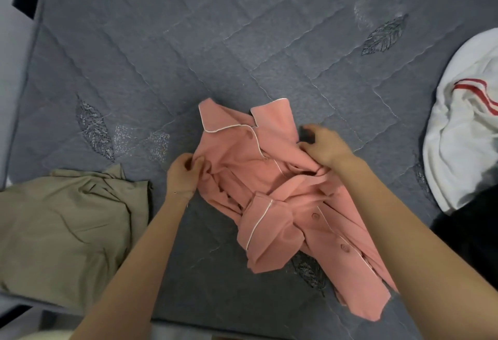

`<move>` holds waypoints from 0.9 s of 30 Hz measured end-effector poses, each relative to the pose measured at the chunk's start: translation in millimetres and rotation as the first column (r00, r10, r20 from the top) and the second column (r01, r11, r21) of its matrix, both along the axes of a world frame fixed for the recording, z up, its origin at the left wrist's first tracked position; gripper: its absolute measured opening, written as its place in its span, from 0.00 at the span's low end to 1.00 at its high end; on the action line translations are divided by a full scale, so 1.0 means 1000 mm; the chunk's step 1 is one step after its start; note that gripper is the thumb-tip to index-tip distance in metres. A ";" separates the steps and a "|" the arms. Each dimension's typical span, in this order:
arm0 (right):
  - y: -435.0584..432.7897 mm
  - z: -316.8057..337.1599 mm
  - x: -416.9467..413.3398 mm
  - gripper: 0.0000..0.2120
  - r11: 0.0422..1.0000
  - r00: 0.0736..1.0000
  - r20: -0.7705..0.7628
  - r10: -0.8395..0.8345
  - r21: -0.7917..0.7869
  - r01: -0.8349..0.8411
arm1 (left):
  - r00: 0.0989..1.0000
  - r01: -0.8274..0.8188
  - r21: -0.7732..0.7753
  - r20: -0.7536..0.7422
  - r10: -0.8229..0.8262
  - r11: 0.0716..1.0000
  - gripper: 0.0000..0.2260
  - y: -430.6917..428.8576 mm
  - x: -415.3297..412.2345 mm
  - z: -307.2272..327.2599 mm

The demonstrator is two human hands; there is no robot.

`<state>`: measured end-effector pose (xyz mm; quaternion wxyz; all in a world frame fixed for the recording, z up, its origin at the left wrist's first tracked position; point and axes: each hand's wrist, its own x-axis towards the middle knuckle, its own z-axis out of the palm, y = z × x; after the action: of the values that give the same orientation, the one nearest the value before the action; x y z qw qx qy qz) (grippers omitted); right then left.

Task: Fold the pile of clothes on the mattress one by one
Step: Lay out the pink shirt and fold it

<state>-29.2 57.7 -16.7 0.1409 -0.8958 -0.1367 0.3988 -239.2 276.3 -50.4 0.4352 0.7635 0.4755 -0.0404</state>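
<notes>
A pink button-up shirt (pixel 272 194) with white piping lies crumpled on the grey quilted mattress (pixel 215 43), collar pointing away from me. My left hand (pixel 183 175) pinches the shirt's left shoulder edge. My right hand (pixel 326 145) grips the bunched cloth at the right shoulder. One sleeve with a piped cuff lies folded across the shirt's middle. The lower part of the shirt runs toward the mattress's near edge, under my right forearm.
A khaki garment (pixel 67 226) lies at the left, near the mattress's front corner. A white garment with red stripes (pixel 463 124) is heaped at the right edge, with something black (pixel 469 234) below it. The mattress's left edge meets a pale wall.
</notes>
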 end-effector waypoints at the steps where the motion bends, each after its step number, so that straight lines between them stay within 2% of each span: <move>1: 0.002 -0.002 -0.004 0.22 1.000 1.000 -0.020 0.013 -0.013 -0.013 | 1.000 -0.004 -0.005 0.011 0.004 1.000 0.06 0.000 0.002 0.001; 6: -0.001 -0.002 -0.023 0.16 0.997 0.996 -0.061 -0.069 -0.042 0.066 | 0.997 -0.058 -0.178 0.035 0.066 0.982 0.10 -0.006 0.017 0.006; 10: -0.003 0.008 -0.028 0.08 0.994 0.993 -0.117 -0.006 -0.107 -0.006 | 0.992 -0.114 -0.383 -0.003 0.122 0.917 0.08 -0.013 0.023 0.016; 13: -0.007 0.025 -0.030 0.15 0.996 0.999 -0.028 -0.039 -0.082 0.036 | 0.995 -0.081 -0.447 0.020 0.101 0.891 0.08 -0.014 0.022 0.032; 16: -0.014 0.049 -0.035 0.14 0.981 0.976 0.110 -0.187 0.078 0.179 | 0.989 -0.050 -0.497 0.094 0.110 0.867 0.13 -0.013 0.020 0.054; 19: -0.022 0.080 -0.040 0.16 0.932 0.917 0.234 -0.322 0.248 0.264 | 0.968 -0.077 -0.461 0.179 0.178 0.884 0.16 -0.012 0.016 0.082; 23: -0.032 0.128 -0.048 0.17 0.901 0.821 0.419 -0.388 0.360 0.242 | 0.925 -0.104 -0.521 0.261 0.274 0.847 0.09 -0.023 0.012 0.119; 25: -0.036 0.150 -0.051 0.13 0.893 0.797 0.451 -0.402 0.386 0.232 | 0.922 -0.148 -0.504 0.240 0.303 0.851 0.10 -0.027 0.010 0.139; 27: -0.040 0.174 -0.053 0.12 0.841 0.774 0.416 -0.478 0.471 0.266 | 0.933 -0.144 -0.441 0.238 0.270 0.886 0.12 -0.026 0.008 0.162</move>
<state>-81.7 18.2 157.1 0.3496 -0.9322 -0.0614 0.0710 -231.5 250.0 111.8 0.6552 0.5946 0.4656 0.0198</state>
